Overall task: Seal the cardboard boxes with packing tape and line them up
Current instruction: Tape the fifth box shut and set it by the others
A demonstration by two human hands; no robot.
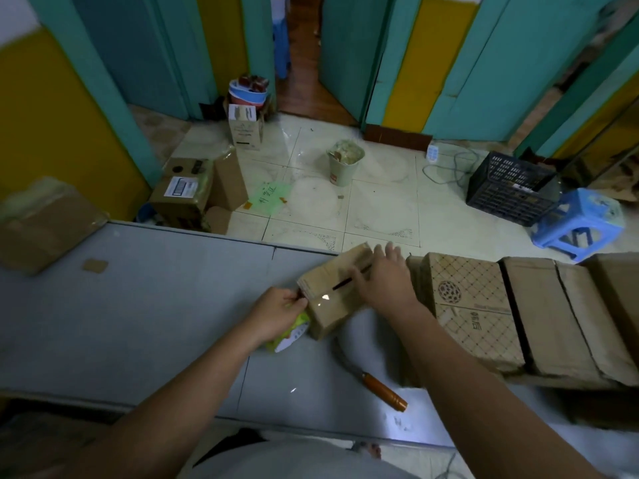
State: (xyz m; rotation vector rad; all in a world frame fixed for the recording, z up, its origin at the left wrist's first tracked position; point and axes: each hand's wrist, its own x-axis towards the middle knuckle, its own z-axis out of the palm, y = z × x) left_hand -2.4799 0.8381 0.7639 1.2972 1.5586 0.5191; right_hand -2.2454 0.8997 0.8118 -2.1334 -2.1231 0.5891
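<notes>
Box [328,305] beside box row [518,312]; knife [375,383] near.

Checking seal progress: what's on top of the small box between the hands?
Glossy clear tape crosses the near end of the small box; the right hand lies flat on top. The flap seam gapes dark. The hand covers the seam's far stretch.

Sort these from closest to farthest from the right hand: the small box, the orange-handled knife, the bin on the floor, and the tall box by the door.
1. small box: the right hand rests on top of it.
2. knife: on the table, toward the person.
3. bin: out on the floor, past the table.
4. tall box: farthest back, left of the doorway.
</notes>
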